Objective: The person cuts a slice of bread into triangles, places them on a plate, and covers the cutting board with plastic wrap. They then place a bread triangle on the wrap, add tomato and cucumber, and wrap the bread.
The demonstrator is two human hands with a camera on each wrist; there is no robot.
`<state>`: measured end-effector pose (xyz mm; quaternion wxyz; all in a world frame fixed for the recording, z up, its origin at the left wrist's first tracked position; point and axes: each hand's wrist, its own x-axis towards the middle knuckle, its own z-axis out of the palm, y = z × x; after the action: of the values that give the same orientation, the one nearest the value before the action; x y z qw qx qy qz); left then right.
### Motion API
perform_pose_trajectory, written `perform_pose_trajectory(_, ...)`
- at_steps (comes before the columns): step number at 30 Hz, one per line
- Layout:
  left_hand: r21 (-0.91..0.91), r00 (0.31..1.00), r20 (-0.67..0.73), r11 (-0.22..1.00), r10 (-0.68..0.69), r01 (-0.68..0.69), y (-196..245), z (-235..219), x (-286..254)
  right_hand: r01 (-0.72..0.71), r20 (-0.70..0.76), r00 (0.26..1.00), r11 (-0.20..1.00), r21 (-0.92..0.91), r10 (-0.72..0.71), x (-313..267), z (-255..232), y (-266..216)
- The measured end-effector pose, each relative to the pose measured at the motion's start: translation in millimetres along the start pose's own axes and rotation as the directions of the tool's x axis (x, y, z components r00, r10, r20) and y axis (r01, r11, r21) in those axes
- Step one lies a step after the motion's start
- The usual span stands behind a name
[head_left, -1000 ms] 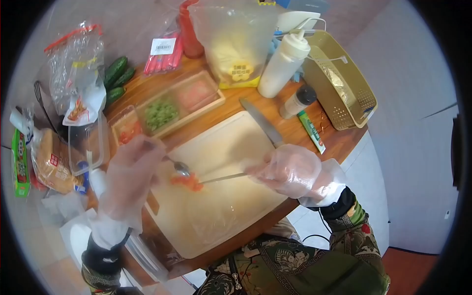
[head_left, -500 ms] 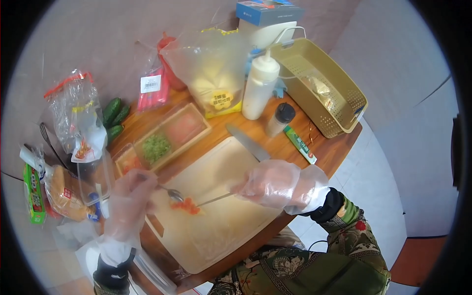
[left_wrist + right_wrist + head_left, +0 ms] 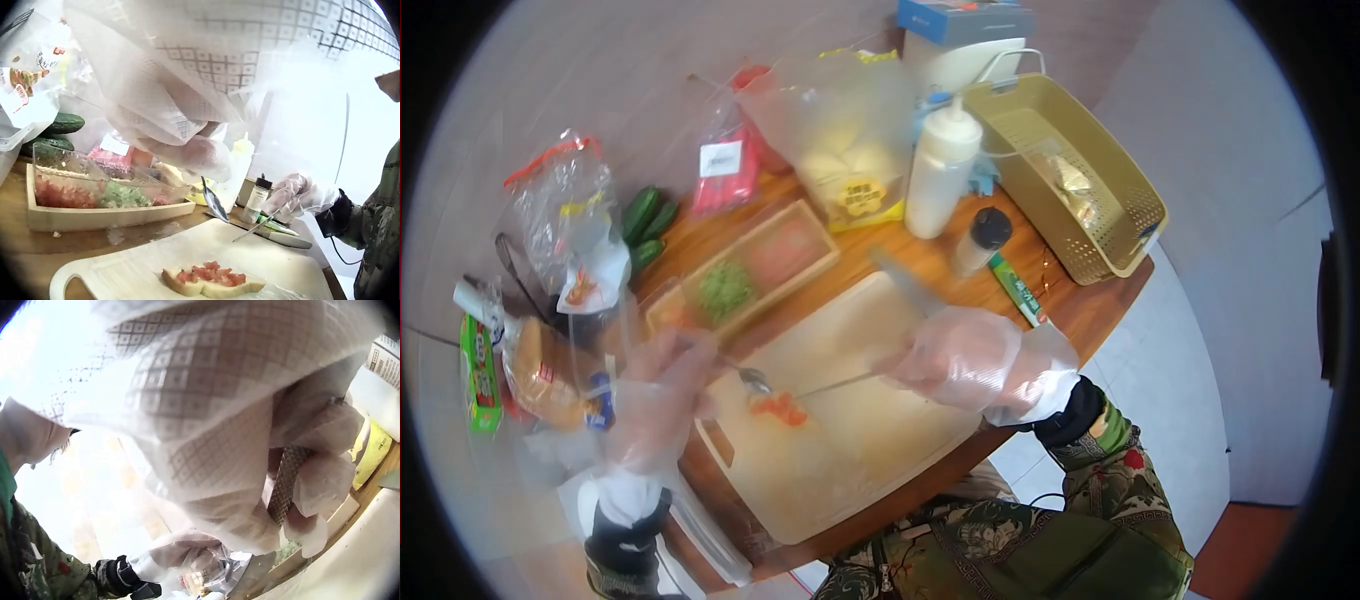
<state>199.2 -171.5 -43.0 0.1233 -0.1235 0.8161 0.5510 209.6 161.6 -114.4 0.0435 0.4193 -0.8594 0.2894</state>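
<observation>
Head view: in the lower left of the frame, a spoon (image 3: 755,381) is pinched at its handle by the gloved left hand (image 3: 662,385), the fingers closed together. Right of centre, a thin blade (image 3: 835,383) is held by the gloved right hand (image 3: 960,360); in the right wrist view its textured handle (image 3: 289,481) is gripped between curled fingers. Between the hands, diced red pieces (image 3: 778,408) are heaped on a slice of bread (image 3: 194,289), which is laid on the pale cutting board (image 3: 840,480) in the middle of the frame. The spoon's bowl is held just beside the pieces in the head view. Above the board, a wooden tray (image 3: 805,206) is filled with green and reddish bits. A wide knife (image 3: 908,285) is seen at the board's upper edge, near a black-capped shaker (image 3: 982,243). Upper right, a perforated basket (image 3: 1135,210) is seen.
</observation>
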Motion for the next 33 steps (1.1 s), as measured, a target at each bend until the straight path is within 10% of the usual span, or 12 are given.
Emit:
perform_pose_trajectory(8, 0.041, 1.000, -0.009, 0.999, -0.005, 0.006, -0.4, -0.1, 1.4, -0.212, 0.070, 0.974, 0.975, -0.062, 0.216, -6.3, -5.0, -8.5)
perform_pose_trajectory(21, -0.034, 0.999, -0.001, 0.999, -0.041, 0.041, -10.0, -2.6, 0.3, -0.183, -0.129, 0.974, 0.982, 0.035, 0.186, -3.6, 17.1, -13.9)
perform_pose_trajectory(33, -0.006, 0.999, 0.040, 1.000, -0.028, 0.028, -20.8, -8.8, 6.6, -0.205, -0.007, 0.979, 0.974, -0.099, 0.205, 12.9, 7.6, -18.5)
